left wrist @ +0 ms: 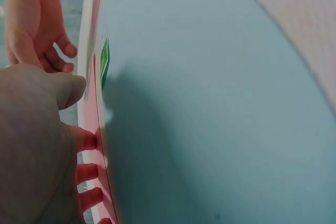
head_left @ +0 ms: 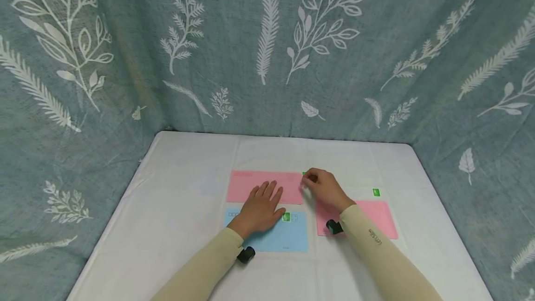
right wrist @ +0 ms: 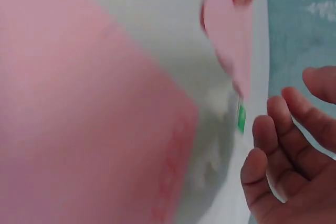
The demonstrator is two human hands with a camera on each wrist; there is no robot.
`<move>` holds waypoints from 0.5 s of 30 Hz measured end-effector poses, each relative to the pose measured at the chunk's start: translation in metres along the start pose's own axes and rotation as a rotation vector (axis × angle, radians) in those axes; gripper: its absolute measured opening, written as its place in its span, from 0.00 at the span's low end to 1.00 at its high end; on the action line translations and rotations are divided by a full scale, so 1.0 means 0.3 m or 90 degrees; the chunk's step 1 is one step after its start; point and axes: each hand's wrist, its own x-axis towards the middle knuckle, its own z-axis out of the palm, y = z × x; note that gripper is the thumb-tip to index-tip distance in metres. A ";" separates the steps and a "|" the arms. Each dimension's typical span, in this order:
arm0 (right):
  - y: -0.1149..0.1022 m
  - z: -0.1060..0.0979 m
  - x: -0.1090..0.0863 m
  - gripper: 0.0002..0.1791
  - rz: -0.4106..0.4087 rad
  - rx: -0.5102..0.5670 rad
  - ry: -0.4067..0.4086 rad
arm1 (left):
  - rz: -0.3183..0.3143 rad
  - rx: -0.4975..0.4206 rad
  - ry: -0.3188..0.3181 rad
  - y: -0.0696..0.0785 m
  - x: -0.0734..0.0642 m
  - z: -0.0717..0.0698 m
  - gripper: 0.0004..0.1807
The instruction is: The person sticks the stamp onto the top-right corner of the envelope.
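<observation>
My left hand [head_left: 261, 208] lies flat with fingers spread, its fingertips on the upper pink envelope [head_left: 246, 189] and its palm over the blue envelope [head_left: 288, 240]. A green stamp [head_left: 286, 217] shows on the blue envelope beside the left thumb. My right hand [head_left: 323, 187] hovers at the right end of the upper pink envelope, fingers loosely bent. In the right wrist view nothing shows between its thumb and fingers. Close to those fingers a small green stamp [right wrist: 241, 118] appears past the envelope's end, partly hidden by the hand in the head view.
Another pink envelope [head_left: 376, 217] lies under the right forearm, partly covered by it. Above it on the white table [head_left: 175, 189] is one more green stamp [head_left: 376, 192]. Patterned green-blue curtains [head_left: 234, 50] hang behind and beside the table.
</observation>
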 end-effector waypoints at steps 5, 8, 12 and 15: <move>0.056 -0.026 0.058 0.10 0.053 0.003 0.023 | -0.008 0.007 0.004 0.007 -0.003 0.002 0.38; 0.078 -0.025 0.082 0.09 0.081 0.010 0.037 | -0.007 0.009 0.005 0.007 -0.001 0.005 0.38; 0.093 -0.019 0.105 0.07 0.092 0.006 0.061 | -0.008 0.015 0.002 0.002 0.006 0.014 0.39; 0.101 -0.012 0.123 0.06 0.085 -0.011 0.061 | -0.010 0.027 0.007 -0.005 0.012 0.030 0.39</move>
